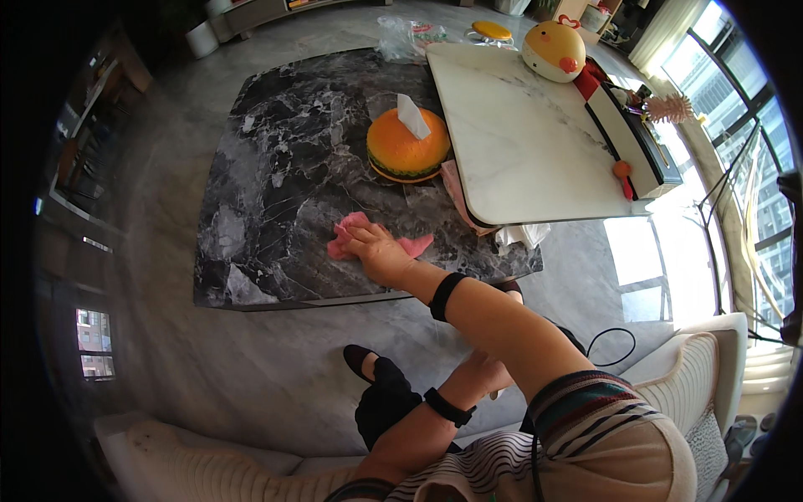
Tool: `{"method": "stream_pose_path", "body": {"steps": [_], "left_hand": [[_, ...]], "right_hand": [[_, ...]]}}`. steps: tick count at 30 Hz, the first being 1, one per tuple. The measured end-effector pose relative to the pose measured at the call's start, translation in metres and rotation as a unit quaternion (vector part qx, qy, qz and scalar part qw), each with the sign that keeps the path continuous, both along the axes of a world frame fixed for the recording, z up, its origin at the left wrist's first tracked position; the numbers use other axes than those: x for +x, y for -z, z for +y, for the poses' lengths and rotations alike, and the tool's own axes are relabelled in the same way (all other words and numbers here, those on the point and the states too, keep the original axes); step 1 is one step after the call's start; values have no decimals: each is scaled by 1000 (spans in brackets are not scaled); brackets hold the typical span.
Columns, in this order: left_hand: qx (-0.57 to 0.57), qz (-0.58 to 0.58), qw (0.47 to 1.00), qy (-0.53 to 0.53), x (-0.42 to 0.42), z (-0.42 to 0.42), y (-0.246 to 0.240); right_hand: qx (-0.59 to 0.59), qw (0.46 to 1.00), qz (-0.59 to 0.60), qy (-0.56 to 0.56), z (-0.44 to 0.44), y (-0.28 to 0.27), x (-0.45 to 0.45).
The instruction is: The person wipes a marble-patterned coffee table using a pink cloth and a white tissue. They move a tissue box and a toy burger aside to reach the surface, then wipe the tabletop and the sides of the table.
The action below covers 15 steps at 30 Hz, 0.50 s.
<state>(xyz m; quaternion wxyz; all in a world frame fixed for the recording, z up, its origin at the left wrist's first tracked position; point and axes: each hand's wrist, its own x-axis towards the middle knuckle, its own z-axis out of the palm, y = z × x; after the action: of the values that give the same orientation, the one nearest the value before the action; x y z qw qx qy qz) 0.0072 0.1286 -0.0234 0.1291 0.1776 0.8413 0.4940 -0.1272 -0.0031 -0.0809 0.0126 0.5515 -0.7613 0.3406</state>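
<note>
My right hand [378,254] lies on a crumpled pink cloth [342,241], pressing it against the dark marble-patterned tabletop [270,188] near the front edge. A tail of the cloth sticks out on the right of the hand. Beyond it sits a burger-shaped tissue box [408,145], a white tissue standing up from its top. My left hand [486,374] is held low over my lap, and my right forearm covers part of it. Its fingers are mostly hidden.
A raised white marble-patterned tabletop [521,150] overlaps the right side. On it are a yellow chick-shaped container [553,51] and a small orange-red item [622,176]. Papers [461,197] and a white tissue [522,237] poke out below. A sofa [207,464] is behind me.
</note>
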Motion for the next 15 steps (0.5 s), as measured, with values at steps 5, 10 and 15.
{"method": "stream_pose_path", "body": {"steps": [5, 10, 15], "left_hand": [[-35, 228, 973, -27, 4, 12, 17], [-110, 181, 977, -11, 3, 6, 12], [-170, 110, 979, 30, 2, -4, -6]], "right_hand": [[-73, 994, -29, -74, 29, -3, 1], [59, 989, 15, 133, 23, -35, -25], [1, 980, 18, 196, 2, -84, -72]]}}
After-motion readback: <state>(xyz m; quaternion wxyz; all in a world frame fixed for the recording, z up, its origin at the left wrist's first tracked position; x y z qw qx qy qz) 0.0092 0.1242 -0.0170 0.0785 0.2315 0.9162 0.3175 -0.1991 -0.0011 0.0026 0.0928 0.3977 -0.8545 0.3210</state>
